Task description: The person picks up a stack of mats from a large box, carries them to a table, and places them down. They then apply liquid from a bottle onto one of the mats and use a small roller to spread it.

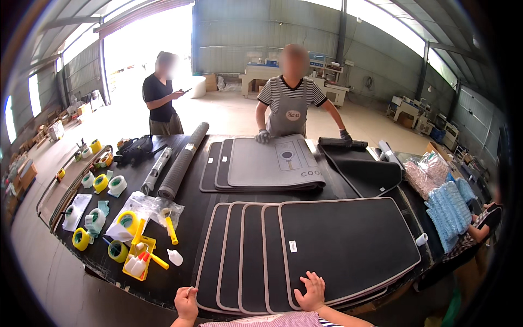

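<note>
Several black floor mats [348,240] with pinkish-grey bound edges lie fanned out and overlapping on the dark table before me. A small white label [293,246] is on the top one. My right hand [311,292] rests on the near left corner of this top mat, palm down with fingers spread. At the near left corner of the lowest mat, my left hand [187,305] has its fingers curled together. Whatever is pinched there, a bit of mat edge or something small and pale, is too small to make out.
Across the table a gloved co-worker [289,106] touches a grey mat stack [261,169] and black rolled material [359,163]. Tape rolls [116,185], a yellow tray [140,259] and a long grey roll [182,163] lie left. Blue packets [448,212] sit right, beside another person. Someone stands behind.
</note>
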A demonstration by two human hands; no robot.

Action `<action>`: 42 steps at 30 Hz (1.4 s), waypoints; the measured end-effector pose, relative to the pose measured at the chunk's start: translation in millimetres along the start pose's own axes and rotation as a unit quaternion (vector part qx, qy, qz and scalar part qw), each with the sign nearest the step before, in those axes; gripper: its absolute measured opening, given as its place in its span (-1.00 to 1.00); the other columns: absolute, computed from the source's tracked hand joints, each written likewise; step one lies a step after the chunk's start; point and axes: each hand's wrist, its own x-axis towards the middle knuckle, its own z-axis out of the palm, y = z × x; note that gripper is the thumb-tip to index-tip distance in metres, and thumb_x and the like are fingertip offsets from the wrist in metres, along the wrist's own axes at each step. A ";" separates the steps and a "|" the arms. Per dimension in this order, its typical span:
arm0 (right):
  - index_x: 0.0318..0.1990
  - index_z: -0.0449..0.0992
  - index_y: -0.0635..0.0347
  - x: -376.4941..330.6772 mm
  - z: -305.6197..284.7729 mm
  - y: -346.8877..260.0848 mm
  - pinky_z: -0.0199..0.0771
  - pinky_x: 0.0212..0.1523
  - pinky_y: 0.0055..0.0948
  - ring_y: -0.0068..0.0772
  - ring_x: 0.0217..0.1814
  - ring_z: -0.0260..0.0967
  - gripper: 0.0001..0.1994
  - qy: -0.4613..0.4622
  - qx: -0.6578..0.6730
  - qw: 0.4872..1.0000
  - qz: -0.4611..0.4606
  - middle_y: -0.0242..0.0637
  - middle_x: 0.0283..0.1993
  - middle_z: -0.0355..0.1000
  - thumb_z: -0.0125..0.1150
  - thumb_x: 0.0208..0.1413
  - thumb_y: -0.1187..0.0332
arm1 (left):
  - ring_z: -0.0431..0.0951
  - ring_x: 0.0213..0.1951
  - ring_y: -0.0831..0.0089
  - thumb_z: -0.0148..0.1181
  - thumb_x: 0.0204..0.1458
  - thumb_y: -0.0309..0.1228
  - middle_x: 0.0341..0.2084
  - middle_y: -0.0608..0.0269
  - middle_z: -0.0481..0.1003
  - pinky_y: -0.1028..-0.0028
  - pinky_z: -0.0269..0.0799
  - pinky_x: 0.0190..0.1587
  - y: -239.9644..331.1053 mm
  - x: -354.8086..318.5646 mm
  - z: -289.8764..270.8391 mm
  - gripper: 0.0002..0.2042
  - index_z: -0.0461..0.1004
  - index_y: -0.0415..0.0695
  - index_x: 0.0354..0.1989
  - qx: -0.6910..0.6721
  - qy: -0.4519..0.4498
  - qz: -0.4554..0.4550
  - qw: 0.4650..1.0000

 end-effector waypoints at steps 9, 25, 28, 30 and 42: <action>0.07 0.47 0.30 17.4 -21.0 -100.6 0.51 0.07 -0.45 -0.43 -0.03 0.49 -0.74 -0.103 0.505 0.853 0.082 -0.23 -0.09 0.52 0.11 0.25 0.54 | 0.52 -0.11 0.55 0.12 0.30 -0.24 -0.15 0.32 0.58 0.51 0.39 0.02 45.3 7.2 -12.0 -0.72 0.60 -0.24 -0.13 -0.361 -0.228 -0.254 0.868; 0.03 0.55 0.25 39.9 79.0 -314.4 0.51 0.05 -0.45 -0.49 -0.07 0.49 -0.73 -0.383 0.596 0.673 0.212 -0.29 -0.13 0.55 0.16 0.32 0.28 | 0.54 0.05 0.30 0.05 0.32 -0.22 0.16 0.13 0.42 0.41 0.54 0.06 23.1 82.2 -62.9 -0.68 0.61 -0.18 -0.02 -0.395 -0.433 -0.164 0.793; 0.00 0.55 0.30 39.1 81.6 -318.7 0.50 0.05 -0.50 -0.51 -0.09 0.50 -0.74 -0.373 0.544 0.715 0.233 -0.30 -0.15 0.57 0.24 0.27 0.32 | 0.55 -0.01 0.40 0.07 0.31 -0.28 0.03 0.19 0.50 0.44 0.50 0.03 1.1 87.5 -67.9 -0.73 0.61 -0.19 -0.04 -0.341 -0.446 -0.153 0.813; -0.04 0.55 0.33 36.6 97.1 -303.4 0.49 0.03 -0.51 -0.51 -0.08 0.51 -0.78 -0.337 0.480 0.772 0.244 -0.27 -0.14 0.57 0.27 0.22 0.41 | 0.54 -0.04 0.44 0.11 0.28 -0.34 -0.03 0.22 0.53 0.46 0.46 0.02 -17.3 89.1 -73.6 -0.78 0.64 -0.19 -0.12 -0.313 -0.441 -0.132 0.831; -0.05 0.54 0.29 34.4 136.1 -293.5 0.47 -0.02 -0.54 -0.56 -0.10 0.48 -0.78 -0.263 0.492 0.798 0.226 -0.31 -0.14 0.56 0.25 0.21 0.40 | 0.34 0.11 0.09 0.34 0.04 -0.30 0.15 0.06 0.37 0.19 0.16 0.19 -35.8 140.1 -91.6 -0.89 0.71 0.02 -0.31 0.097 -0.135 0.202 0.965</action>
